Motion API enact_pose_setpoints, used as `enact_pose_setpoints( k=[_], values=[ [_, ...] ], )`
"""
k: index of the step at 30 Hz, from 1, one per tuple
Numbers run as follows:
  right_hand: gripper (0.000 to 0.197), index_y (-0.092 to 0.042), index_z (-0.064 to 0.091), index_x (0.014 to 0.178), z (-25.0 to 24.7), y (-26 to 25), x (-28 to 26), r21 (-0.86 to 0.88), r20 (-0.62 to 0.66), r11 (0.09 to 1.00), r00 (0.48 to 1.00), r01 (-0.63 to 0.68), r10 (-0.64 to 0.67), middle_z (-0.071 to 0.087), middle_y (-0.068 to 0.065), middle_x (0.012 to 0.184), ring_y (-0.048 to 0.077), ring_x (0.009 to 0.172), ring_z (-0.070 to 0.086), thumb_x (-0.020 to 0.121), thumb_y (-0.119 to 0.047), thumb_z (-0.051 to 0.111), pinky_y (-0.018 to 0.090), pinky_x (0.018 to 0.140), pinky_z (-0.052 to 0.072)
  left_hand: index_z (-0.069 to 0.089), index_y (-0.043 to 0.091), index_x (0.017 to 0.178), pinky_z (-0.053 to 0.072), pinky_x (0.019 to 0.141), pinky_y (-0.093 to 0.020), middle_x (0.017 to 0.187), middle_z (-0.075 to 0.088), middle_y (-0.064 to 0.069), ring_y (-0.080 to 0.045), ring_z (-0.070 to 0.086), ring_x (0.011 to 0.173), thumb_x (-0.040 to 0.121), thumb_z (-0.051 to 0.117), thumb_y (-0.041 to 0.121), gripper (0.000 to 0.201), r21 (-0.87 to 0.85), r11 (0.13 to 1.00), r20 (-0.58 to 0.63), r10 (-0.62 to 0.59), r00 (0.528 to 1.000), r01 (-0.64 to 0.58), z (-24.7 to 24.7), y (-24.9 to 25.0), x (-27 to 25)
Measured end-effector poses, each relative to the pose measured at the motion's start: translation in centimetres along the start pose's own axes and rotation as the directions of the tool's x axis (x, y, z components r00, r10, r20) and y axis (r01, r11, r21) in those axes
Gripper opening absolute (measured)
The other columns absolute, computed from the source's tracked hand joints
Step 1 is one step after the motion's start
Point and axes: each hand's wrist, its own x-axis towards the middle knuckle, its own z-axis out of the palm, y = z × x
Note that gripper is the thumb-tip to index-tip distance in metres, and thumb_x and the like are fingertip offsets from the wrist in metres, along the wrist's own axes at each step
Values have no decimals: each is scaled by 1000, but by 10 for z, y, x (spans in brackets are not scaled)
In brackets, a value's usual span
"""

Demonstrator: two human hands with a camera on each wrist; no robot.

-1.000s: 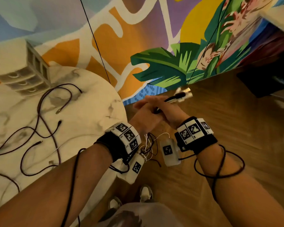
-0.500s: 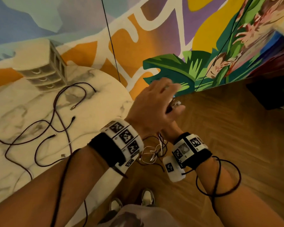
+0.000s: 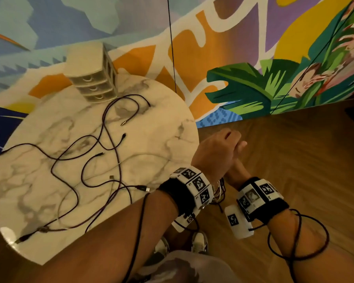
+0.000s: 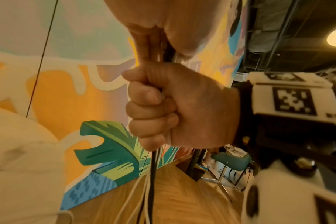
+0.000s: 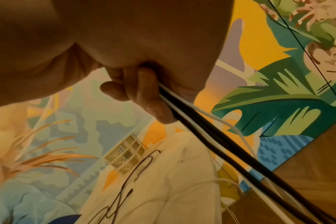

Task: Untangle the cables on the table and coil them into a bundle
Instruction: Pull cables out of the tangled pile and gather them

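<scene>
White and black thin cords, the gathered cable bundle [image 4: 153,174], are hanging below the right hand [image 4: 178,106], whose fingers are clamped round them in a fist. Since half a second ago the left hand [image 3: 215,152] has been sliding down over that fist, its fingers now curling onto the same strands, so a wrap is probably being tightened. Farther off, dark purple braided cables [image 3: 102,160] are still sprawling loose across the round marble-patterned table [image 3: 172,111], so most coiling remains. Only square black-and-white coded tags [image 3: 198,183] are showing; no readable writing.
</scene>
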Motion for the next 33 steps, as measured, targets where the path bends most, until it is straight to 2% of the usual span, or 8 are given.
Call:
enact_pose_setpoints(
  k=[2, 5, 8, 14, 16, 24, 29, 33],
  values=[
    [29, -8, 54, 114, 1, 2, -8, 191, 204, 980, 979, -57, 17, 48, -14, 85, -7, 68, 41, 94, 9, 42, 2, 67, 38, 58, 8, 116, 54, 68, -40, 105, 65, -12, -29, 64, 87, 93, 53, 33, 34, 0, 999, 104, -41, 994, 41, -8, -1, -4],
    [36, -15, 43, 70, 18, -3, -10, 418, 149, 908, 988, -24, -43, 49, -12, 52, -2, 41, 44, 98, 5, 34, 15, 46, 40, 39, 19, 139, 48, 84, -34, 132, 55, -5, -20, 57, 111, 95, 47, 42, 50, -65, 995, 287, -51, 957, 73, -30, -15, -13],
    [48, -13, 38, 52, 31, 10, -6, 314, 191, 936, 977, -157, 99, 41, -8, 36, 3, 33, 33, 100, -15, 40, 23, 46, 29, 55, 19, 118, 47, 83, -34, 116, 60, -2, -18, 57, 102, 96, 45, 43, 34, -15, 960, 353, -258, 899, 281, -57, -64, -32],
    [56, -15, 44, 47, 55, 24, -6, 232, 246, 956, 962, -180, 122, 45, 1, 48, 12, 41, 38, 100, -33, 40, 30, 54, 33, 51, 19, 125, 42, 95, -36, 128, 51, -8, -27, 48, 118, 94, 46, 36, 35, 646, 701, 540, -700, 468, 303, -90, -187, -137],
    [57, -14, 46, 48, 58, 24, -9, 228, 267, 957, 957, -180, 117, 46, 2, 49, 13, 42, 37, 100, -35, 39, 30, 53, 33, 41, 24, 137, 39, 99, -36, 137, 43, -6, -26, 42, 124, 95, 45, 35, 44, 688, 673, 539, -724, 430, 270, -85, -196, -164],
    [63, -18, 53, 41, 88, 17, -20, 148, 304, 965, 939, -216, 164, 46, 18, 61, 15, 43, 35, 99, -40, 40, 30, 51, 33, 48, 17, 125, 39, 97, -38, 124, 54, -6, -26, 49, 116, 98, 37, 26, 31, 690, 697, 509, -660, 554, 196, -62, -192, -189],
    [53, -7, 71, 74, 98, 0, -27, 300, 325, 926, 937, -228, 126, 46, 1, 48, 6, 39, 34, 102, -36, 36, 15, 43, 29, 60, 13, 90, 44, 64, -36, 93, 58, -7, -29, 56, 87, 92, 53, 27, 16, 443, 784, 153, -544, 825, 435, -74, -178, -163],
    [41, -22, 69, 87, 111, -30, -20, 355, 319, 923, 947, -146, 27, 54, 16, 66, 6, 38, 33, 102, -34, 34, 14, 41, 28, 59, 17, 82, 44, 52, -31, 79, 56, 1, -21, 57, 70, 89, 59, 28, 13, 316, 862, -27, -409, 912, 397, -83, -144, -135]
  ],
)
